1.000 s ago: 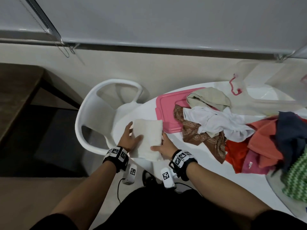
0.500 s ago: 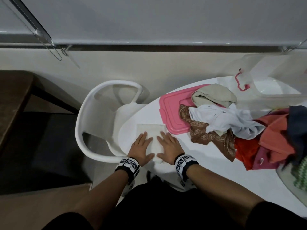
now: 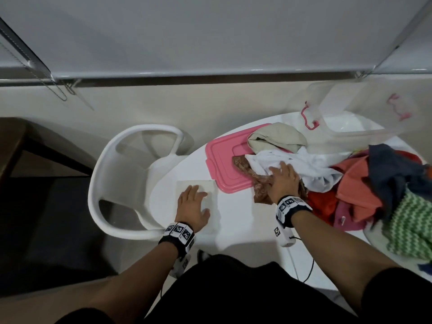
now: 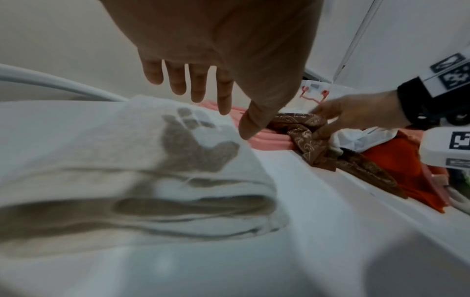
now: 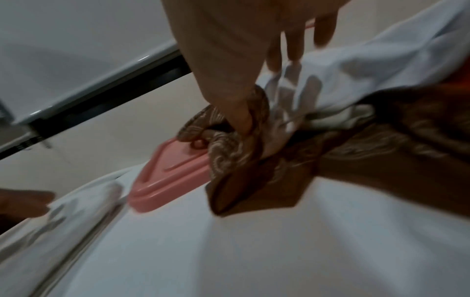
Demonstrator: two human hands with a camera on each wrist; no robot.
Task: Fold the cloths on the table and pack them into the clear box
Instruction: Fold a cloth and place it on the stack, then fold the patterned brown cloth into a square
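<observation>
Meanwhile the left hand (image 3: 192, 205) hovers flat, fingers apart, over the folded white cloth (image 3: 211, 186) near the counter's (image 3: 245, 220) left edge; the right hand (image 3: 283, 181) seemingly pinches the brown patterned cloth (image 5: 229, 148) beside the pink lid (image 3: 221, 164), fetching the next piece.

Home room: white plastic chair (image 3: 131, 183), round table (image 3: 245, 230), window blind (image 3: 210, 31), laundry.

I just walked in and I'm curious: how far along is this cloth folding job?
Early days. One white cloth lies folded on the table under the open left hand. The right hand pinches the brown patterned cloth from the pile. The clear box looks empty, and many cloths, including the green knit, are unfolded.
</observation>
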